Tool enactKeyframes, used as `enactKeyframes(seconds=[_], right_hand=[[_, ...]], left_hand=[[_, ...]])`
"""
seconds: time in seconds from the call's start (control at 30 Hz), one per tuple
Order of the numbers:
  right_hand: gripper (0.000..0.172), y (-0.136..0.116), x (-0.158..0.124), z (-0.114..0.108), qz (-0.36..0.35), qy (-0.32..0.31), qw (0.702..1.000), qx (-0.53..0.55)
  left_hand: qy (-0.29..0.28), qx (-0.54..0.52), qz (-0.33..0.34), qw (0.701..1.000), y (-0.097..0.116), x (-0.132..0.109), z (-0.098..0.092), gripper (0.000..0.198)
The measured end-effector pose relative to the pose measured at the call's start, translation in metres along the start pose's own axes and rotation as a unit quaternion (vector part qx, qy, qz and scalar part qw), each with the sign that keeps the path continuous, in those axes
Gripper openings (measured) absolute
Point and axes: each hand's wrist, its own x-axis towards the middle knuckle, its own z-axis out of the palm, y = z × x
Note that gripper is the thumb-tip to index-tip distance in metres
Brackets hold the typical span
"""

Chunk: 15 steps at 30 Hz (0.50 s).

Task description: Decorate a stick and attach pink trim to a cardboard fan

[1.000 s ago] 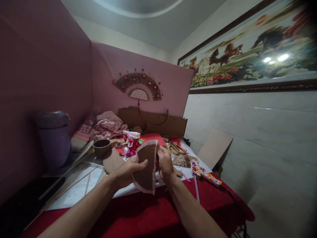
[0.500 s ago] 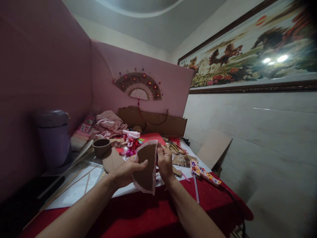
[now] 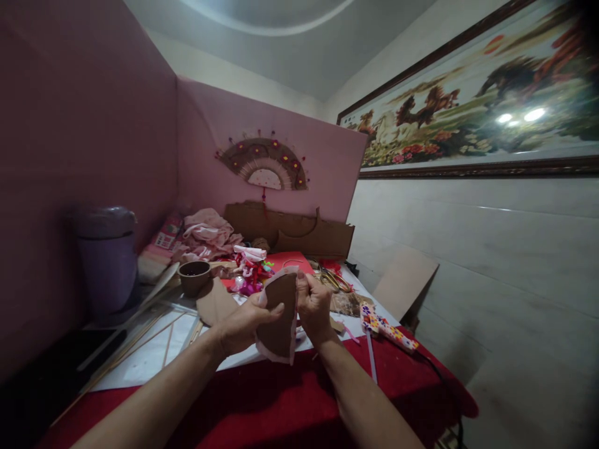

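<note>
A half-round piece of brown cardboard (image 3: pixel 279 328) with pale pink cloth folded over its edges is held up above the front of the table. My left hand (image 3: pixel 253 319) grips its curved side, thumb lying on the cardboard face and the other fingers behind it. At the straight edge, near the top corner, my right hand (image 3: pixel 314 305) is closed with its fingers pinched on the cloth rim. Behind the piece lies a bundle of red and pink pipe cleaners (image 3: pixel 250 268). Gold-handled scissors (image 3: pixel 333 280) rest beyond my right hand.
A patterned glue gun (image 3: pixel 388 328) with its cord lies at the right on the red tablecloth (image 3: pixel 262 405). To the left are a brown cup (image 3: pixel 194 277), thin wooden sticks (image 3: pixel 140 340) and a purple bin (image 3: pixel 107 265). A decorated fan (image 3: pixel 266 163) hangs on the pink board.
The cardboard piece has turned slightly, so its face looks narrower. My right hand has curled more tightly at the straight edge. The view has shifted a little.
</note>
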Motion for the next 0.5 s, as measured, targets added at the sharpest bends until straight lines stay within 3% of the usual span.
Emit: enactKeyframes(seconds=[0.27,0.4,0.5], right_hand=[[0.039,-0.0037,-0.0016,-0.0021,-0.002,0.009,0.999,-0.044],[0.043,-0.0029,-0.0032,-0.0010,0.061,-0.008,0.996,0.059],[0.045,0.0006,-0.0022,0.0026,0.151,-0.029,0.973,0.174]], left_hand=[[0.051,0.044,0.027,0.997,-0.0006,0.0010,0.0035,0.023],[0.035,-0.008,0.011,0.999,0.0034,-0.0009,0.0040,0.030],[0.012,-0.045,-0.020,0.999,0.0049,-0.0020,0.0016,0.032]])
